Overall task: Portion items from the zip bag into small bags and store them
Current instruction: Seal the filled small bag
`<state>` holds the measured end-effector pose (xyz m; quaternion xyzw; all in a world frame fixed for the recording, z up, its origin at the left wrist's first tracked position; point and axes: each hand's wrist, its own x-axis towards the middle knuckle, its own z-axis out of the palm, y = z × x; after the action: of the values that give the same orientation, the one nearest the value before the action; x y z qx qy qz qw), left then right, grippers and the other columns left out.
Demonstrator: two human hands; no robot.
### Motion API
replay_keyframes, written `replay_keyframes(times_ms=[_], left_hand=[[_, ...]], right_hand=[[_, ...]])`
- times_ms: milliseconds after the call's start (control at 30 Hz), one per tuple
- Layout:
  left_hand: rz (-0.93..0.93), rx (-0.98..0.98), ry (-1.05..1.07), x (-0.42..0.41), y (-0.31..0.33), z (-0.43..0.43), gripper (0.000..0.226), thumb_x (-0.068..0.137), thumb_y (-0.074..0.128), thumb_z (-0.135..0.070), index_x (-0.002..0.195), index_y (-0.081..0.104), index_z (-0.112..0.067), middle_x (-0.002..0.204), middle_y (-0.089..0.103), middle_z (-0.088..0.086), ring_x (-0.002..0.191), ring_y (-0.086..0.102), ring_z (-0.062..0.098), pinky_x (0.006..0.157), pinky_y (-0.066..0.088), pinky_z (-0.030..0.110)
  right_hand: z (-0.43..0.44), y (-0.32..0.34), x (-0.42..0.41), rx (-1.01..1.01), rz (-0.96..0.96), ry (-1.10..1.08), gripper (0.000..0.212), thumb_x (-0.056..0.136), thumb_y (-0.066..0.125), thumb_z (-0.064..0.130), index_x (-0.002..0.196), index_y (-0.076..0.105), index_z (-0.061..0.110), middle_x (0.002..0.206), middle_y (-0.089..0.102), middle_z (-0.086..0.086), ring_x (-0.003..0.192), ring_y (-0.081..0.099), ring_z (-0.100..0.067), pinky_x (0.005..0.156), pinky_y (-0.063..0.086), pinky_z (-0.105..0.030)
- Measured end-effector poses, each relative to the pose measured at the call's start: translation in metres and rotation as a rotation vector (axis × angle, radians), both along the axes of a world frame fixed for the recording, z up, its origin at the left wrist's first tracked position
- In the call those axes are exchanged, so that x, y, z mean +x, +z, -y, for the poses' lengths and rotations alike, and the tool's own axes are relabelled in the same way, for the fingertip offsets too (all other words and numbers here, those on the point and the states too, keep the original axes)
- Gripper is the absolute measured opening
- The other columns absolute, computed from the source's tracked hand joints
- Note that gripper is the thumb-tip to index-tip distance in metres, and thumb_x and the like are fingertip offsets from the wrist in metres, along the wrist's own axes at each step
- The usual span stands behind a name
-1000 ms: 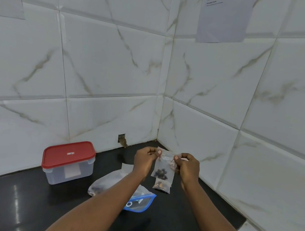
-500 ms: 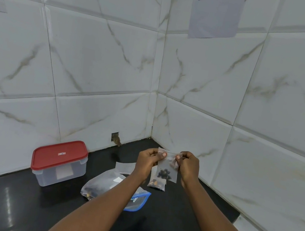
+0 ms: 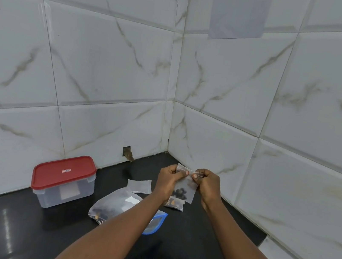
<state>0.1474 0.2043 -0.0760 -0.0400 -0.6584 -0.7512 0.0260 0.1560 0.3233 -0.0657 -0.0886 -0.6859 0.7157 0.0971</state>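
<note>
I hold a small clear bag (image 3: 185, 189) with dark pieces in its bottom above the black counter. My left hand (image 3: 167, 179) and my right hand (image 3: 206, 184) pinch its top edge from either side. Below it a second small filled bag (image 3: 175, 204) lies on the counter. A large zip bag (image 3: 115, 206) with a blue zip end lies flat on the left, partly under my left forearm, with a few dark items inside. An empty small bag (image 3: 139, 186) rests behind it.
A clear plastic box with a shut red lid (image 3: 64, 174) stands at the left on the black counter (image 3: 15, 228). White tiled walls meet in a corner close behind. The counter ends at the right near a white ledge (image 3: 279, 258).
My hands keep pinching the bag's top and have come slightly closer together along the seal. The camera has shifted a little; the objects on the counter stay put.
</note>
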Motion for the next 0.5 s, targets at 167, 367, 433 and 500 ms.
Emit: replay_keyframes(times_ms=[167, 367, 433, 500], left_hand=[[-0.023, 0.036, -0.045, -0.0011, -0.0023, -0.0021, 0.002, 0.081, 0.069, -0.008, 0.083, 0.069, -0.007, 0.08, 0.069, 0.012, 0.073, 0.065, 0.022, 0.077, 0.054, 0.037], [-0.02, 0.033, -0.02, -0.0014, -0.0008, -0.0033, 0.005, 0.078, 0.072, -0.006, 0.083, 0.07, -0.005, 0.08, 0.07, 0.013, 0.071, 0.065, 0.019, 0.073, 0.055, 0.033], [-0.013, -0.002, -0.005, -0.0016, 0.0003, -0.0051, 0.007, 0.078, 0.072, -0.008, 0.083, 0.069, -0.003, 0.076, 0.069, 0.011, 0.068, 0.064, 0.019, 0.068, 0.054, 0.031], [-0.011, -0.043, -0.002, 0.0, 0.0, -0.0082, 0.01, 0.079, 0.071, -0.008, 0.085, 0.068, -0.001, 0.073, 0.068, 0.01, 0.065, 0.063, 0.018, 0.064, 0.053, 0.028]], right_hand=[[-0.0023, 0.002, -0.0011, 0.107, -0.028, -0.083, 0.027, 0.085, 0.06, -0.003, 0.067, 0.061, 0.018, 0.07, 0.063, -0.004, 0.073, 0.06, -0.021, 0.079, 0.054, -0.038], [-0.0044, 0.0029, 0.0068, 0.025, -0.051, 0.003, 0.023, 0.084, 0.062, -0.006, 0.07, 0.062, 0.013, 0.073, 0.062, -0.006, 0.074, 0.06, -0.02, 0.076, 0.056, -0.038], [-0.0047, 0.0024, 0.0072, 0.027, -0.032, 0.004, 0.024, 0.085, 0.061, -0.006, 0.069, 0.061, 0.013, 0.073, 0.062, -0.006, 0.074, 0.06, -0.02, 0.071, 0.056, -0.034], [-0.0051, 0.0017, 0.0069, 0.067, -0.011, -0.047, 0.027, 0.085, 0.061, -0.005, 0.067, 0.061, 0.015, 0.073, 0.062, -0.005, 0.073, 0.061, -0.02, 0.071, 0.057, -0.035]])
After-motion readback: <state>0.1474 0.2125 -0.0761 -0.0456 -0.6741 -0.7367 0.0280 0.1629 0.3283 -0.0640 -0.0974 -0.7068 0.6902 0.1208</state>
